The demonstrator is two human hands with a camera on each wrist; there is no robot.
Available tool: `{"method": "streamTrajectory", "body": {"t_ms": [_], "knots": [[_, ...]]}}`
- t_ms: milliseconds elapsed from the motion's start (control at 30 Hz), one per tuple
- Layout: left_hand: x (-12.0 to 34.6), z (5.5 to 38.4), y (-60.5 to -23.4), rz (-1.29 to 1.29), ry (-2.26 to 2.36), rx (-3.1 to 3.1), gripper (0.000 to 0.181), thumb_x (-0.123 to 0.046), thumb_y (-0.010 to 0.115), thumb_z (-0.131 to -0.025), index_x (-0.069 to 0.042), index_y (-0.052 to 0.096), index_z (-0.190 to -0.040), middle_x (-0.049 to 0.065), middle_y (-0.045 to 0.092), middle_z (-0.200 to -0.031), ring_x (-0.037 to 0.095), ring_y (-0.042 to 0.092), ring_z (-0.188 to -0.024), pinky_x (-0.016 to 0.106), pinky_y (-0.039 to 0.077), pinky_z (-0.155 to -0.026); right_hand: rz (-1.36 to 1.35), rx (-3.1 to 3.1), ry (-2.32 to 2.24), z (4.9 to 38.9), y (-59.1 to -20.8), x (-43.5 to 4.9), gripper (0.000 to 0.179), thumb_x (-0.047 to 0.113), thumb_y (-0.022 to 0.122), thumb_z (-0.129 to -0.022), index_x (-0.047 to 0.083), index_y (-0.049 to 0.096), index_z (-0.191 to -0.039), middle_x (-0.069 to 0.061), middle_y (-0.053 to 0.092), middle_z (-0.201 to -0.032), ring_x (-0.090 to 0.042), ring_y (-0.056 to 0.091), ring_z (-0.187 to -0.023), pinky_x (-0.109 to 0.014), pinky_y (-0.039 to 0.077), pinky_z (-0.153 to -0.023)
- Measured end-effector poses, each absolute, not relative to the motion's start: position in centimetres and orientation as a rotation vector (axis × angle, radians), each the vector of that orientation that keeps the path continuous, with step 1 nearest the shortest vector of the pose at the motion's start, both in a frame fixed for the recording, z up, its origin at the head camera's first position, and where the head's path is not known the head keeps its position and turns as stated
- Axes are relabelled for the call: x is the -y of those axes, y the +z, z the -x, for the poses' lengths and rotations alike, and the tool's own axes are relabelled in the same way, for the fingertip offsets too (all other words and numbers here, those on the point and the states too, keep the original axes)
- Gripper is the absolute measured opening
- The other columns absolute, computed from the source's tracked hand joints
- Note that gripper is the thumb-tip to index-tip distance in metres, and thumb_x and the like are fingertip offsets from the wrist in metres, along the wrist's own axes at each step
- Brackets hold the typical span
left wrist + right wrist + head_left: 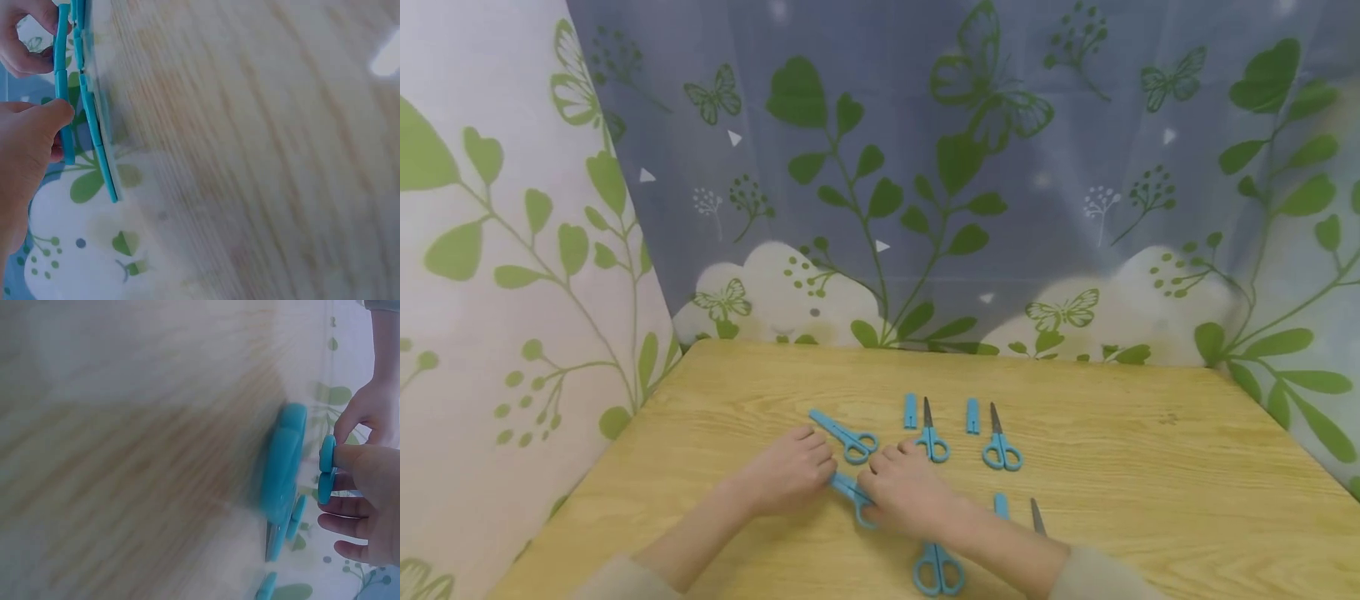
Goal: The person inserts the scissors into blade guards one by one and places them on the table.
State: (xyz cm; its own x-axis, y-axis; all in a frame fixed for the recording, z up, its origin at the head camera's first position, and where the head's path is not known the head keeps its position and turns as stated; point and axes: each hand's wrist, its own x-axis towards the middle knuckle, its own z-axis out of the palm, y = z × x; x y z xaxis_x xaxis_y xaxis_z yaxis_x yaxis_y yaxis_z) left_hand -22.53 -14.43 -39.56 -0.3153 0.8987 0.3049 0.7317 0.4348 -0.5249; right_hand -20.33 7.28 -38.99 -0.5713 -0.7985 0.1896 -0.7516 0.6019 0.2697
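Both hands hold one pair of blue scissors [850,490] with a blue blade cap, just above the table's near-left part. My left hand [796,468] pinches the cap end between thumb and fingers; in the left wrist view the cap [65,147] lines up with the rest of the scissors. The handle end is gripped by my right hand [910,492], with blue handle loops [326,469] at its thumb in the right wrist view. Just beyond the hands lies another pair of capped scissors [842,433]. How far the held cap covers the blade is hidden.
On the wooden table [1150,450], uncapped scissors [1000,452] and more scissors [931,446] lie beside loose caps [973,417]. Nearer are scissors [938,571], a cap [1002,505] and a bare blade [1037,517], partly behind the right forearm. Patterned cloth [925,167] hangs around.
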Motion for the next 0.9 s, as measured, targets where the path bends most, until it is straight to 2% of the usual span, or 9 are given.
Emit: {"method": "streamTrajectory", "body": {"t_ms": [133,400,567,900], "knots": [[14.9,22.3,-39.6,1.368,0.419,2.179,0.009,-0.022,0.067,-0.079,-0.016,0.063,-0.074,-0.006,0.058,-0.072,0.01,0.052,-0.069,0.026,0.043,-0.073,-1.252,2.613,-0.237,20.1,-39.0,-6.4,0.026,0.044,0.065,-0.082,0.022,0.054,-0.073,0.01,0.041,-0.069,-0.009,0.043,-0.071,-0.027,0.034,-0.069],[15.7,22.0,-39.9,1.373,0.493,2.242,0.012,-0.026,0.067,-0.08,-0.016,0.063,-0.075,-0.006,0.058,-0.072,0.01,0.052,-0.07,0.025,0.042,-0.07,-1.267,2.68,-0.273,20.0,-39.5,-4.9,0.028,0.048,0.062,-0.083,0.023,0.055,-0.074,0.011,0.039,-0.067,-0.008,0.043,-0.07,-0.026,0.035,-0.069],[16.0,21.7,-39.9,1.374,0.524,2.298,0.013,-0.027,0.066,-0.08,-0.016,0.063,-0.075,-0.006,0.057,-0.073,0.01,0.053,-0.071,0.026,0.043,-0.071,-1.29,2.688,-0.29,19.9,-39.8,-4.3,0.027,0.048,0.062,-0.083,0.023,0.055,-0.074,0.01,0.042,-0.068,-0.009,0.048,-0.076,-0.028,0.037,-0.074],[16.4,21.8,-40.3,1.367,0.505,2.326,0.012,-0.026,0.065,-0.08,-0.016,0.062,-0.073,-0.006,0.056,-0.071,0.01,0.052,-0.07,0.026,0.044,-0.07,-1.294,2.71,-0.318,19.9,-39.9,-3.6,0.026,0.046,0.061,-0.084,0.022,0.057,-0.076,0.009,0.042,-0.067,-0.008,0.04,-0.068,-0.026,0.035,-0.068]]}}
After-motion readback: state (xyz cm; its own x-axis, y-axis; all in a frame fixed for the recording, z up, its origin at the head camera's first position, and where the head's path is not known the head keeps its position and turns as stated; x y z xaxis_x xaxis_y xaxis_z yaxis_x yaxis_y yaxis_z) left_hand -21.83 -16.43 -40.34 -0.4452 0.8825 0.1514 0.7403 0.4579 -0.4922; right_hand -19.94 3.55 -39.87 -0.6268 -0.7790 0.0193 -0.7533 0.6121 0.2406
